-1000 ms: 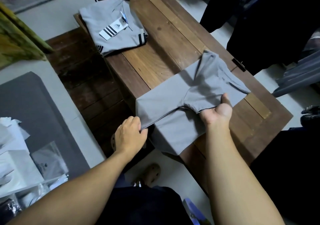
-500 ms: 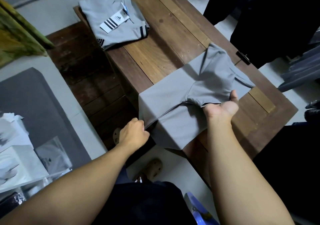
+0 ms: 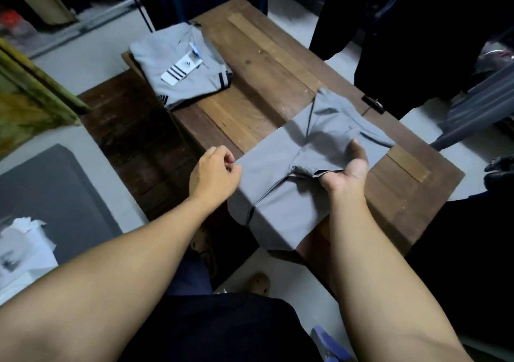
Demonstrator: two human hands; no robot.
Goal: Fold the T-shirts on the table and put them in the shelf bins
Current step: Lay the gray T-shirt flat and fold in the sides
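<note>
A plain grey T-shirt [image 3: 281,172], partly folded, lies over the near left corner of the wooden table [image 3: 278,77] and hangs off its edge. My right hand [image 3: 346,168] grips a folded layer of it, thumb on top and fingers tucked under the cloth. My left hand [image 3: 214,173] sits at the shirt's left edge with curled fingers pinching the hem. A second grey T-shirt [image 3: 180,66] with black stripes and a white tag lies folded at the table's far left corner.
A dark wooden platform [image 3: 133,139] sits left of the table. A grey mat [image 3: 50,194] and white plastic packaging [image 3: 22,247] lie on the floor at left. Dark clothes [image 3: 417,36] hang behind the table at right. Sandals [image 3: 258,283] are on the floor below.
The view tilted up and both hands moved away from me along the table. The left hand rose with the hem toward the table's left edge; the right hand kept its grip.
</note>
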